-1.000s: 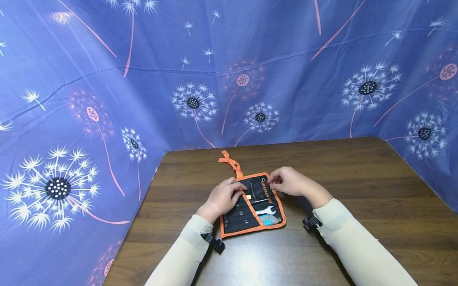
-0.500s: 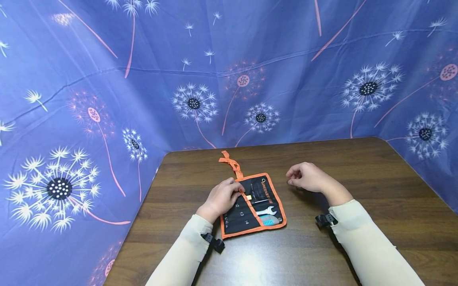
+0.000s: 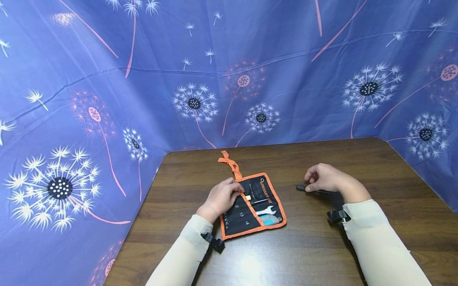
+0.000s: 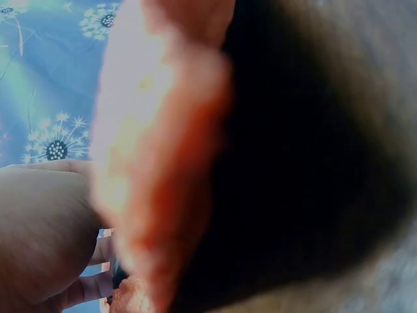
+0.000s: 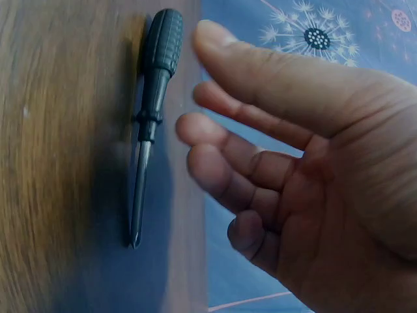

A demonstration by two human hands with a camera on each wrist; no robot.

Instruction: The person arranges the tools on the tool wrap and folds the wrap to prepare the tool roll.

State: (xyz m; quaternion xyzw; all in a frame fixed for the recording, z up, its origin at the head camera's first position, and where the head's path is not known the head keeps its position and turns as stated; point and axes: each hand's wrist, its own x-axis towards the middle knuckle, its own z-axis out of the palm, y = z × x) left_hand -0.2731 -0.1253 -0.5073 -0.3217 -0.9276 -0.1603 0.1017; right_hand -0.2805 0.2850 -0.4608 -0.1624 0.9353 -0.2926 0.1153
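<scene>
A black tool pouch [image 3: 232, 224] with orange trim lies unrolled on the table. My left hand [image 3: 219, 198] rests over its upper left part, with thumb and fingertips pinching the orange pocket edge. In the pocket sit an open-end wrench [image 3: 266, 211], a teal-and-grey tool [image 3: 269, 220] and a thin metal shaft with a yellow end. To the right, my right hand [image 3: 327, 178] hovers over a black-handled screwdriver [image 5: 159, 59]. The right wrist view shows loosely bent fingers apart from the handle, and the screwdriver lying flat on the wood.
An orange tie strap [image 3: 230, 162] trails from the pouch's far edge. The brown wooden table [image 3: 358, 167] runs back to a blue dandelion-print cloth [image 3: 304, 99] hanging behind and at both sides. Blurred orange trim fills much of the left wrist view.
My right hand has moved away from the pouch's right edge, rightward to above the screwdriver, whose handle now shows. The left hand stays in place on the pouch.
</scene>
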